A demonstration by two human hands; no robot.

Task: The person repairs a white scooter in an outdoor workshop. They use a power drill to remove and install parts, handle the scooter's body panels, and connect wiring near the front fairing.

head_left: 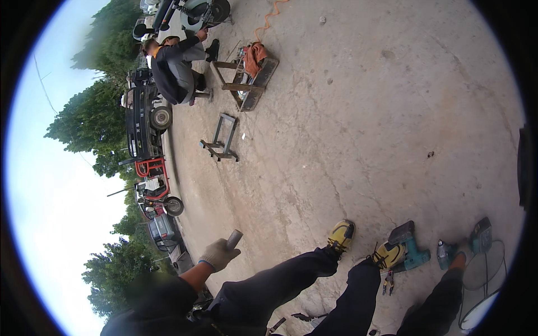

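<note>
On the left, my left hand wears a pale work glove and is closed round a short grey-brown cylinder, whose end sticks out past the fingers. Far to the right, my right hand is low over the ground, closed on a teal cordless drill. The drill's dark battery end shows beyond the hand, while the fingers are mostly hidden. A second teal power tool lies beside my yellow shoe, with pliers close by.
Across the concrete, a person sits low beside a scooter. Nearby are a wooden tool box with an orange cloth and a small metal frame. Parked vehicles line the left edge. A thin cable loops at right.
</note>
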